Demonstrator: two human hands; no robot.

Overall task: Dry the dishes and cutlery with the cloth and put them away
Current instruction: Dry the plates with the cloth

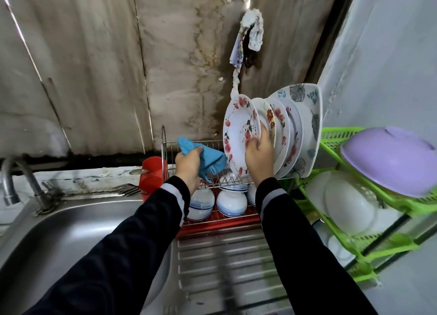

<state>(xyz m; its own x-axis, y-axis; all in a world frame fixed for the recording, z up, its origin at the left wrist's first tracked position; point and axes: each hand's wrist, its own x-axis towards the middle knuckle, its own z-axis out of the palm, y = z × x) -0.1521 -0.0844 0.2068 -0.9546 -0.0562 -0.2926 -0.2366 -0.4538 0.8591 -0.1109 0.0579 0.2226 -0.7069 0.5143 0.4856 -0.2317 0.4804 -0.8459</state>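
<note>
My left hand [188, 164] grips a bunched blue cloth [208, 159] above the wire dish rack [189, 146]. My right hand [259, 157] holds the lower rim of a floral plate [238, 127], the frontmost of several plates standing upright in the rack, with a large leaf-patterned plate [309, 116] at the back. Blue-striped white bowls [231, 202] sit upside down on the rack's lower tier over a red tray [220, 224]. A red cutlery holder [151, 175] hangs on the rack's left end, with forks [128, 189] lying beside it.
A steel sink [66, 239] with a tap [16, 179] lies at the left and its ribbed drainboard [224, 267] is in front. A green plastic shelf [354, 232] at the right carries a purple lid [390, 161] and white dishes [347, 203]. A stained wall rises behind.
</note>
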